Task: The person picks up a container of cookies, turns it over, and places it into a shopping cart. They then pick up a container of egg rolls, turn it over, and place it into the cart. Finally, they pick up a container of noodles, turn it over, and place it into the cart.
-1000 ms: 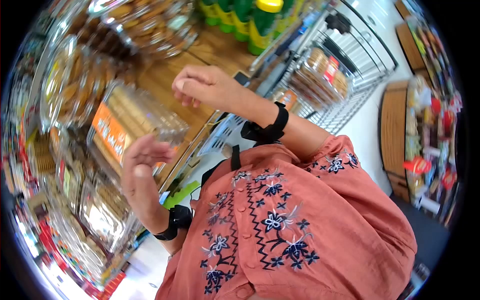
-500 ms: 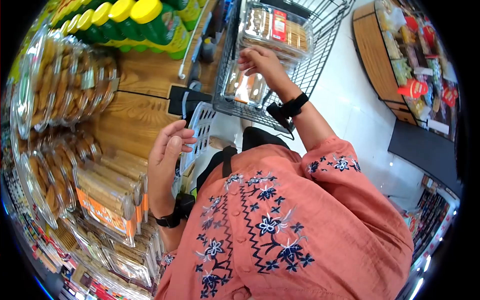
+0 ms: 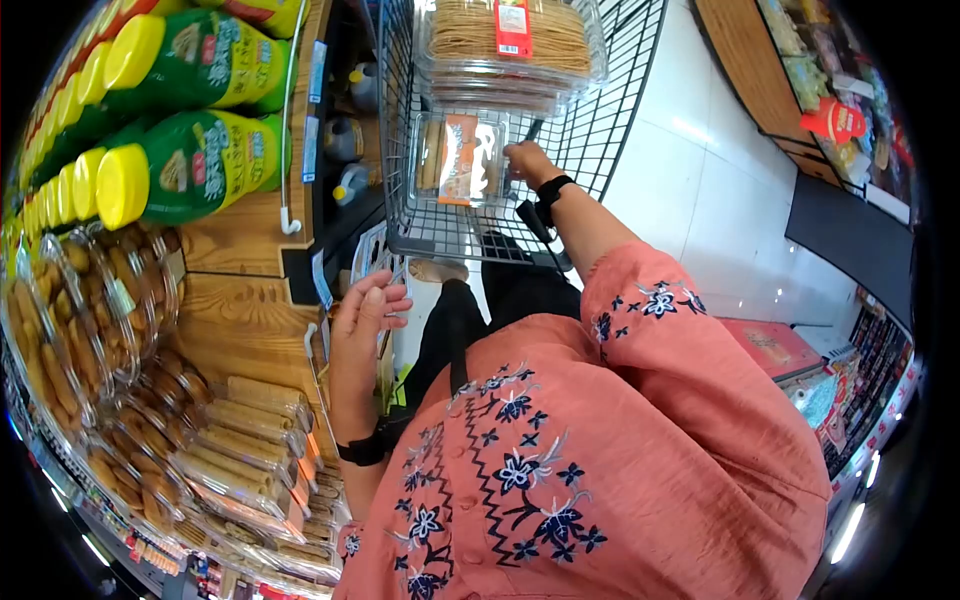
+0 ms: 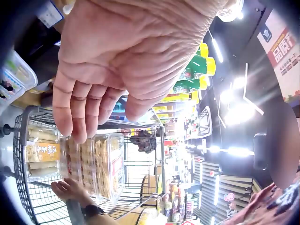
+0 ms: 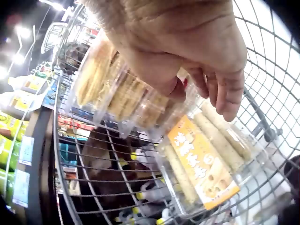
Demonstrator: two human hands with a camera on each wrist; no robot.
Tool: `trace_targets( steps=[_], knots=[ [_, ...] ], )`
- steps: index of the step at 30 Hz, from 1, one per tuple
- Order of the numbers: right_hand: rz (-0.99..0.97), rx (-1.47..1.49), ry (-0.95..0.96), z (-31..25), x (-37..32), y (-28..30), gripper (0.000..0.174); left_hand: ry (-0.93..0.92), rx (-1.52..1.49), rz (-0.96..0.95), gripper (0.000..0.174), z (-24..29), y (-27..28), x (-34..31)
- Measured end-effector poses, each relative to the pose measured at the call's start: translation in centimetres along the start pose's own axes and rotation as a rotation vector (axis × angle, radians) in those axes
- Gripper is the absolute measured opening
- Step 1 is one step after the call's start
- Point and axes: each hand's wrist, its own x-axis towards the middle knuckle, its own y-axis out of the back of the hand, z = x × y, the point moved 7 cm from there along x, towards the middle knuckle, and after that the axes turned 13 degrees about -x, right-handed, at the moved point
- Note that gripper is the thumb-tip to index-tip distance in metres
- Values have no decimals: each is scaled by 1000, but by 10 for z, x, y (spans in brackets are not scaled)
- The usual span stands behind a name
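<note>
My right hand is inside the wire shopping cart, at the right edge of a clear plastic box of rolled biscuits with an orange label. In the right wrist view, the fingers of my right hand hang loosely bent above that box, with nothing between them and the thumb. Deeper in the cart is a stack of clear boxes of thin stick snacks, the top one with a red label. Beside the shelf edge, my left hand is held up, empty, its fingers relaxed and slightly bent.
Along the left runs a wooden shelf with green yellow-capped bottles, boxes of brown pastries and more packs of rolled biscuits. A white plastic basket stands below the shelf. Another wooden display is across the tiled aisle.
The view has swung from the shelf toward the cart, which now shows more fully. My right hand has gone from over the shelf into the cart, beside the orange-labelled box. The left hand stays raised and empty.
</note>
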Motion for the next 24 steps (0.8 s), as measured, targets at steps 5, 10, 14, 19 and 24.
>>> trace_targets(
  steps=[5, 10, 14, 19, 24],
  knots=[
    [55, -190, -212, 43, 22, -7, 47, 77, -34, 38, 45, -9, -7, 9],
    [21, -155, -248, 68, 46, -18, 58, 118, -4, 82, 45, -16, -8, 16],
    [39, -53, -292, 44, 26, -23, 44, 145, -20, 78, 43, -23, -10, 19],
    [-83, 7, -298, 50, 38, -32, 26, 168, -41, 87, 42, -30, -13, 20],
    [3, -84, -237, 37, 27, -24, 32, 171, -25, 92, 42, -30, -15, 19]
  ],
)
